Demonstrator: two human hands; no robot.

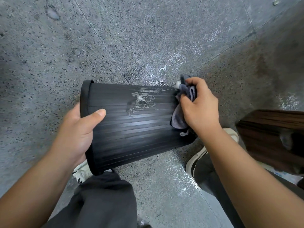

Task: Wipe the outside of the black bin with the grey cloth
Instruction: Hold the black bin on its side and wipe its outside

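Black bin (pixel 131 125) held sideways mid-frame above the floor (pixel 49 46); left hand (pixel 77 134) grips its rim; right hand (pixel 199 106) clenches the grey cloth (pixel 179 116) against its base end at centre right; suds (pixel 143 99) remain on top, so wiping looks partway done.

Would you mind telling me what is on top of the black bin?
White foam sits on the bin's ribbed side. The right hand presses the cloth there, hiding what lies beneath.
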